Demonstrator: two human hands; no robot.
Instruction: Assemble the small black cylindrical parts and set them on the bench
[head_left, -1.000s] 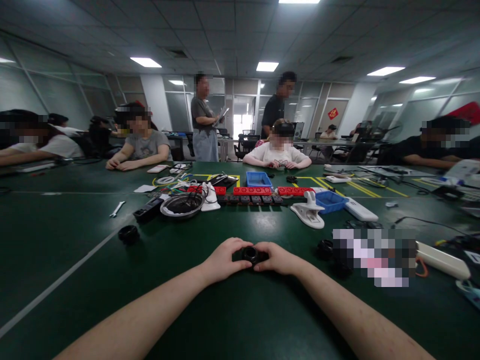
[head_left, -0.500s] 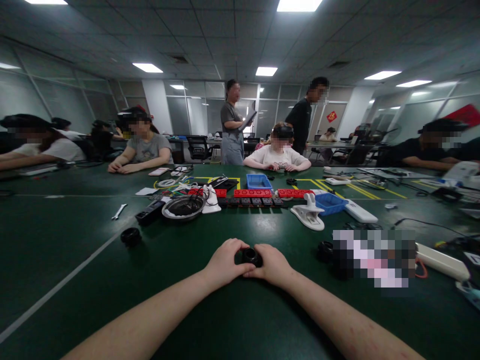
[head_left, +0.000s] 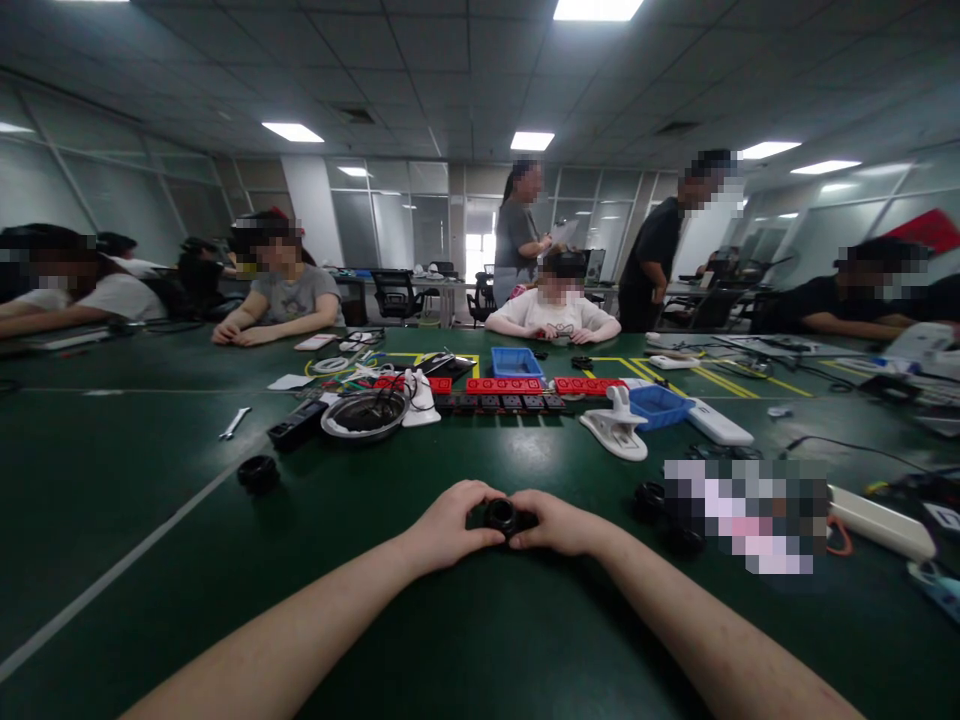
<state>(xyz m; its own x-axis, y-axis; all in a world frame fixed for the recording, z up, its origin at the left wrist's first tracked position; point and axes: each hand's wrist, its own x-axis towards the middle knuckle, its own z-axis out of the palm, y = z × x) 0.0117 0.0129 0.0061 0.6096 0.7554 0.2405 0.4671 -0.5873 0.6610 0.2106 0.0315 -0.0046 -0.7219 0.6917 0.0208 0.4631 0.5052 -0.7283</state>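
Observation:
A small black ring-shaped part (head_left: 500, 514) with a round opening facing up is between my hands, low over the green table (head_left: 420, 640). My left hand (head_left: 456, 526) curves round its left side, thumb in front and fingers behind. From the other side, my right hand (head_left: 559, 522) grips it with the thumb near the front and the fingertips at the back. A similar black threaded-looking piece (head_left: 258, 474) stands to the left, apart from my hands. More black round pieces (head_left: 651, 498) lie beyond my right hand, next to a blurred-out patch.
Ahead lie a wrench (head_left: 235, 423), a round metal dish (head_left: 363, 415), red strips (head_left: 504, 385), a white clip stand (head_left: 616, 430) and blue trays (head_left: 660, 407). A pale power strip (head_left: 881, 522) is at right. Several people sit around the table; two people stand behind it.
My right hand has shifted slightly right and its fingers have changed their hold on the black part. My left hand stays round it. The two standing people have moved right.

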